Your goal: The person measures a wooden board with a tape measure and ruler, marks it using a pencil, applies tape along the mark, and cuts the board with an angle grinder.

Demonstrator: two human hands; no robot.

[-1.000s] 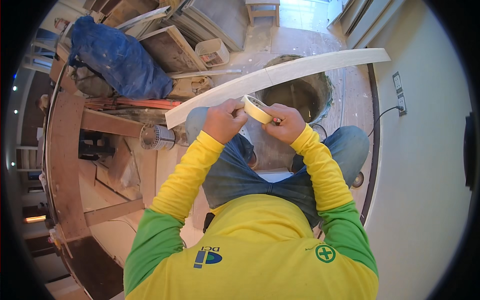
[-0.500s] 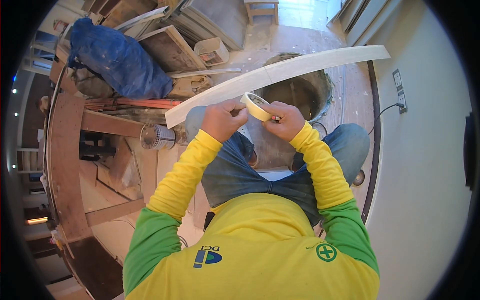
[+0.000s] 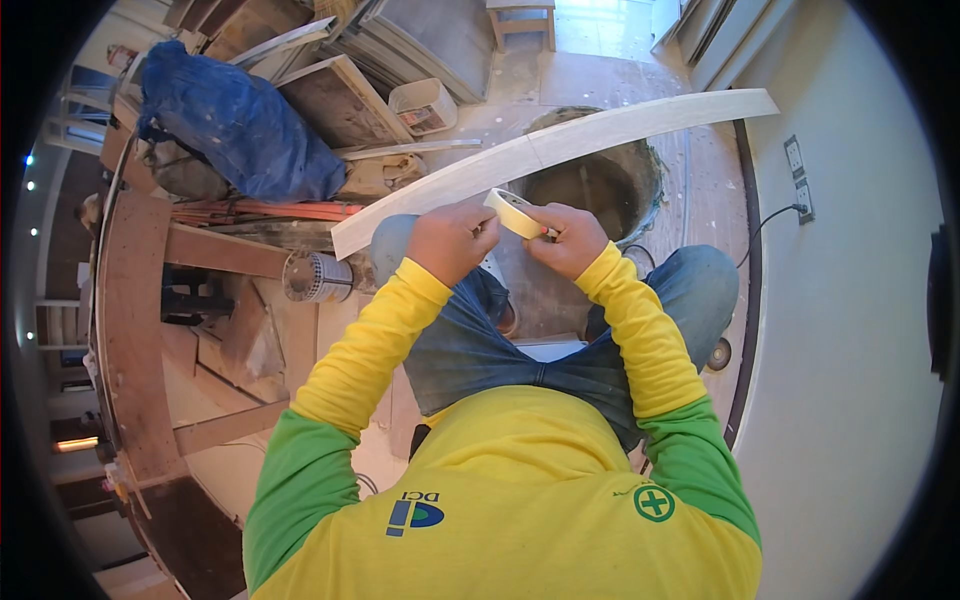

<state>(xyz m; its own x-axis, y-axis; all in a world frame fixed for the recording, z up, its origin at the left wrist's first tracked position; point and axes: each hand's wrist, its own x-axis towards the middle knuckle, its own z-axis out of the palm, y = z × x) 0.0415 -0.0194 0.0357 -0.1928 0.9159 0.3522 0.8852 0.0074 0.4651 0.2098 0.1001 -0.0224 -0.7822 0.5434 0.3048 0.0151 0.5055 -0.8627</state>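
A cream roll of masking tape (image 3: 511, 214) is gripped in my right hand (image 3: 573, 241), fingers on its outer side. A thin red-tipped stick (image 3: 551, 233), perhaps a pencil, pokes out from the same hand. My left hand (image 3: 452, 243) is closed in a pinch just left of the roll, close against its edge. Whatever lies between those fingers is hidden. Beyond both hands, a long pale plank (image 3: 650, 117) runs slantwise, its near left end by my left knee, and crosses over a large round bucket (image 3: 656, 190).
A can (image 3: 318, 276) stands left of my knee, near a brown wooden frame (image 3: 135, 330). Blue sheeting (image 3: 235, 115), boards (image 3: 430, 45) and a white tub (image 3: 423, 104) crowd the far left. At right are a wall (image 3: 840, 350) and a plugged-in cord (image 3: 770, 222).
My left hand has shifted very slightly right, its fingers curling more tightly beside the tape roll. The right hand still holds the roll, almost in place.
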